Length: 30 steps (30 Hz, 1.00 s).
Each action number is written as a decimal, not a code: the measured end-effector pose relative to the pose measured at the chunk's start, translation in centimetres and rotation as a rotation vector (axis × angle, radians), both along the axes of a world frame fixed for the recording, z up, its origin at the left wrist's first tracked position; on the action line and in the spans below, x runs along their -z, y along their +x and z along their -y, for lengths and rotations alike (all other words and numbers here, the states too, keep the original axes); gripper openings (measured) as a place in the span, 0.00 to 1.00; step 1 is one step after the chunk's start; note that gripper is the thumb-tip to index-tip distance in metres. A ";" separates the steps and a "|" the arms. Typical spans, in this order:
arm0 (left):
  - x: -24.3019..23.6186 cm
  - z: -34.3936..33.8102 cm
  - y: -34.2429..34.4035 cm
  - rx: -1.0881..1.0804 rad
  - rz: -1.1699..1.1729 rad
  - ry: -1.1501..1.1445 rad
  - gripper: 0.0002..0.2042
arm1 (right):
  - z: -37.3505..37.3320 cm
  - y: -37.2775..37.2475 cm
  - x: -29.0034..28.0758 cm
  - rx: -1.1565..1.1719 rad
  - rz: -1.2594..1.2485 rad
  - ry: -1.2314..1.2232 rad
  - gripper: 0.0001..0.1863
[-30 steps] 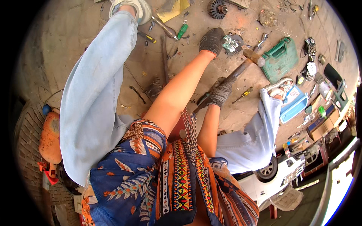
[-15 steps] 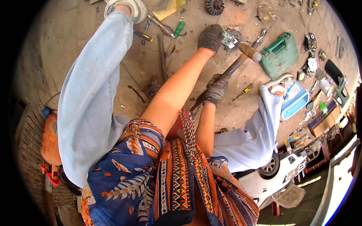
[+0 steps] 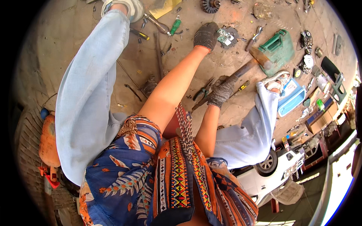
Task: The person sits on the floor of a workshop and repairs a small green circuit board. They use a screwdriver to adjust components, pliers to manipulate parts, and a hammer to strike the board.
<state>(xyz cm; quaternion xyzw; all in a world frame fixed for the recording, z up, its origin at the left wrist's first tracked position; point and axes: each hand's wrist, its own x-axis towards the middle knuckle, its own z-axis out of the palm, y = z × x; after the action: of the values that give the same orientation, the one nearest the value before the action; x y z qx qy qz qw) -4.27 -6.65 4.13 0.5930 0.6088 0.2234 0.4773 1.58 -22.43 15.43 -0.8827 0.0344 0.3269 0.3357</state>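
My gloved left hand point(image 3: 206, 36) is closed at the left edge of a dark, toothed round part point(image 3: 233, 40) on the ground. A green-and-silver piece like a circuit board point(image 3: 225, 36) sits on that part, against my fingers; the fingertips are hidden. In my gloved right hand point(image 3: 221, 92) is a hammer point(image 3: 247, 68), gripped around its dark handle. Its blurred head hangs in front of a green plastic case point(image 3: 283, 51), apart from the toothed part. Pliers point(image 3: 203, 89) lie beside my right hand, and a yellow-handled screwdriver point(image 3: 244, 85) lies on its other side.
A green-handled screwdriver point(image 3: 175, 25), a wooden-handled tool point(image 3: 158, 24) and a dark bar point(image 3: 158, 54) lie left of my left hand. Another toothed rotor point(image 3: 210, 5) is beyond it. A blue tray point(image 3: 293, 101) stands by my right foot; a wire coil point(image 3: 264, 12) lies far off.
The hammer has swung right and nearer to me, away from the toothed part. The pliers beside my right hand now show. My left hand stays at the part.
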 end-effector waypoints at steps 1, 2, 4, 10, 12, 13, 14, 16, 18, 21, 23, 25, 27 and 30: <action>-0.4 0.2 0.2 0.007 -0.046 0.015 0.09 | 0.8 0.3 0.1 -0.109 0.152 0.027 0.18; -0.3 -0.2 0.5 -0.018 -0.049 0.041 0.09 | 1.8 0.3 0.3 -0.244 0.293 0.024 0.20; -0.1 0.0 0.6 -0.048 -0.048 0.074 0.08 | 0.5 -1.9 -1.6 -0.470 0.627 -0.008 0.25; -0.9 -0.3 0.3 0.012 -0.041 -0.083 0.10 | -1.1 -3.3 2.9 -0.323 0.244 -0.091 0.28; -1.7 0.4 0.4 0.038 -0.059 -0.118 0.11 | 0.2 -2.4 1.0 0.130 -0.053 0.075 0.29; -1.4 0.3 0.3 0.009 -0.051 -0.045 0.11 | 0.4 -2.3 0.9 0.213 -0.075 0.167 0.28; -0.6 0.1 0.1 -0.018 -0.042 0.027 0.12 | 1.0 -2.6 0.8 0.252 -0.078 0.167 0.28; -0.8 -0.6 0.1 0.037 -0.095 0.149 0.20 | 0.9 -2.1 1.4 0.313 -0.083 0.195 0.28; -2.2 0.7 0.5 0.059 -0.159 0.245 0.25 | 1.5 -1.9 0.3 0.332 -0.122 0.196 0.27; -2.2 0.6 0.6 0.202 -0.196 0.295 0.30 | 2.9 -2.3 -0.1 -0.039 0.115 0.035 0.28; -2.0 0.3 0.5 0.215 -0.198 0.302 0.28 | 6.0 -2.0 1.5 -0.571 0.582 -0.071 0.29; -2.4 0.1 -0.5 0.197 -0.165 0.291 0.25 | 7.6 -1.8 2.4 -0.789 0.749 -0.095 0.29; -2.1 1.3 -2.1 0.083 -0.163 0.332 0.21 | 8.2 -2.3 2.7 -0.780 0.626 -0.063 0.28; -1.8 4.0 -4.3 -0.176 -0.084 0.253 0.13 | 5.8 -4.1 1.9 -0.225 -0.056 -0.022 0.26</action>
<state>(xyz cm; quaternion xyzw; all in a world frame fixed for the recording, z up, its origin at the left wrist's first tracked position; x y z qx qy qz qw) -8.57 -10.70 5.90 0.6016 0.6448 0.3144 0.3514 -2.56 -28.25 13.50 -0.8752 -0.0519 0.3868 0.2860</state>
